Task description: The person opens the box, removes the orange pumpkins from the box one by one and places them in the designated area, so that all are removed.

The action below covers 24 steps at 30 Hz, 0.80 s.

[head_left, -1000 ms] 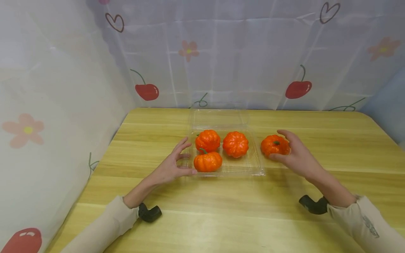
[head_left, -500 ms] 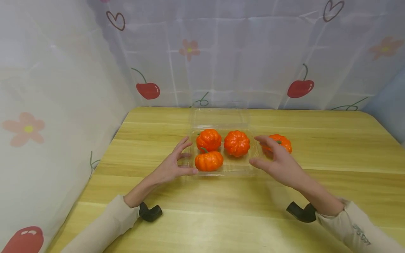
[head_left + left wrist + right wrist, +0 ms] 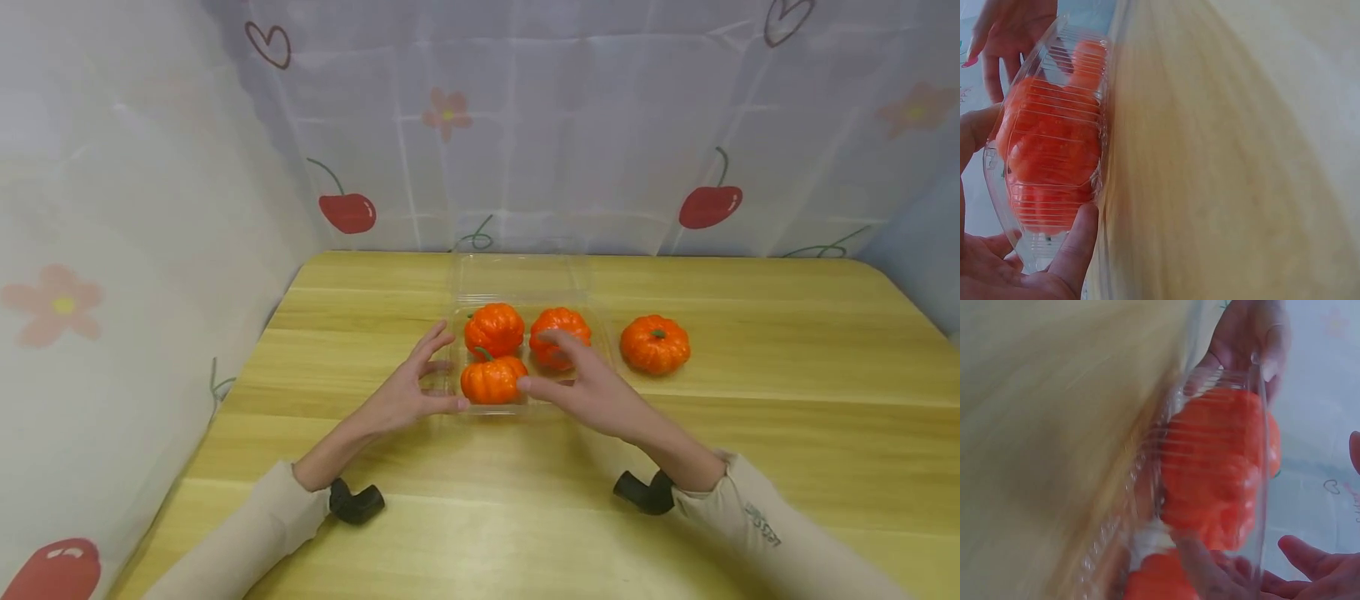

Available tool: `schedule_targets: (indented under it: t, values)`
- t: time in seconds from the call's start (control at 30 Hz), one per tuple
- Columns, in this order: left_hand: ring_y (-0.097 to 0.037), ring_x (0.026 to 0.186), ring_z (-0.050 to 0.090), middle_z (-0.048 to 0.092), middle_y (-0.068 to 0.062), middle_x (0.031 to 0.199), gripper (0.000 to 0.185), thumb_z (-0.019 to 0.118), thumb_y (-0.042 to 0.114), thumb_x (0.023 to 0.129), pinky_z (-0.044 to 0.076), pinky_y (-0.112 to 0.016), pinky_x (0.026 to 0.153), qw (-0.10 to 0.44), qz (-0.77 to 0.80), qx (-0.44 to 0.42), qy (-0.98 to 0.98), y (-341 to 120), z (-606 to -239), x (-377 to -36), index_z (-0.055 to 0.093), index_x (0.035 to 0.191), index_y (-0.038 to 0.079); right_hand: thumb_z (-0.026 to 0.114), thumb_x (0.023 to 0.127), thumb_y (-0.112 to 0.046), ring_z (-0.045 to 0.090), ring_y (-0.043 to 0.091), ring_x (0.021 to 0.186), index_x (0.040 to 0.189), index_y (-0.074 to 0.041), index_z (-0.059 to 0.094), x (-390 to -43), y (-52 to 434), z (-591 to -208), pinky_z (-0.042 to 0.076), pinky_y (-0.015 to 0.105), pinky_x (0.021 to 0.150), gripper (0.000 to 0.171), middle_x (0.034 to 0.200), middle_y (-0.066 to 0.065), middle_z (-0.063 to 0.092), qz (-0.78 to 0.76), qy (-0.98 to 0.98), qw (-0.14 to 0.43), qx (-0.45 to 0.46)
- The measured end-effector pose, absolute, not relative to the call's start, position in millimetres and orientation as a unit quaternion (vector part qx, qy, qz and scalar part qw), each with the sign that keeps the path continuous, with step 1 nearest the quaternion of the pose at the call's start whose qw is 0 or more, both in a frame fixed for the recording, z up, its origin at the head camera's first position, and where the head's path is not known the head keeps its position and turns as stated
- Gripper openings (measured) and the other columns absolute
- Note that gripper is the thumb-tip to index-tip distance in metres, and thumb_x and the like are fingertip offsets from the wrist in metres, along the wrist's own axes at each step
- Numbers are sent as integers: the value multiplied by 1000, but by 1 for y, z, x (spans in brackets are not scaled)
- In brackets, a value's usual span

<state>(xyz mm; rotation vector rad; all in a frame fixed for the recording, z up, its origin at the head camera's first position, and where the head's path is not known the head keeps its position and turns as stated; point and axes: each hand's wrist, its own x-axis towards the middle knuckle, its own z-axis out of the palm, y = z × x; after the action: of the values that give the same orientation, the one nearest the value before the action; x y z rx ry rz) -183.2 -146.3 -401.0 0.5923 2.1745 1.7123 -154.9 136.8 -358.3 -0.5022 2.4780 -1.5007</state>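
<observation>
**Three pumpkins in tray, one outside; both hands at tray**

Left hand [image 3: 408,393]: fingers spread and fairly straight, thumb along the near left corner of the clear plastic tray [image 3: 581,398], fingertips at its left wall. It braces the tray rather than clasping it. The left wrist view agrees: thumb [image 3: 1075,250] pressed against the ribbed tray wall.

Right hand [image 3: 588,387]: fingers apart, arched over the tray's middle, holding nothing. Thumb tip sits beside the front pumpkin [image 3: 491,379]; fingers hover over the back right pumpkin [image 3: 558,325]. Contact cannot be confirmed.

Tray contents, centre of frame: front pumpkin, back left pumpkin [image 3: 492,330], back right pumpkin. Front right spot is hidden under the hand.

Fourth pumpkin [image 3: 655,343] sits on the wooden table [image 3: 787,375], right of the tray, apart from it. Hinged lid [image 3: 517,279] lies open behind.

Judgement: three loaded, one left to load, lid not yet closed.
</observation>
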Motion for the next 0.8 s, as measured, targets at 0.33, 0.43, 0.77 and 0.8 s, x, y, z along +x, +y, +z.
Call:
schedule_targets:
  t: [0.33,0.43,0.77,0.8]
  values:
    - [-35,138,36,6,0,164,102,81,6,81,49,-44,98,153,600,208,757,-146,-401,-185,15,159,12,71,90,-45,49,35,127,141,-2,47,-166,115,-364,39,54,105,71,142,13,50,-472,856,96,-186]
    - [-37,139,34,4,0,164,100,80,5,82,49,-44,98,154,601,210,756,-147,-401,-184,16,158,10,70,89,-47,52,32,122,139,-1,48,-170,111,-365,43,52,102,71,138,13,52,-458,862,100,-192]
    - [-37,138,36,5,1,164,99,80,5,82,50,-44,97,151,592,206,764,-144,-400,-184,17,158,10,73,89,-41,57,27,108,130,-1,57,-172,107,-368,48,46,93,60,124,10,60,-426,878,93,-196]
    - [-37,138,36,5,1,164,99,80,5,82,50,-44,97,152,592,205,764,-144,-400,-183,17,158,9,74,89,-39,58,26,106,129,-1,57,-172,107,-368,49,46,92,58,122,10,61,-425,879,92,-197]
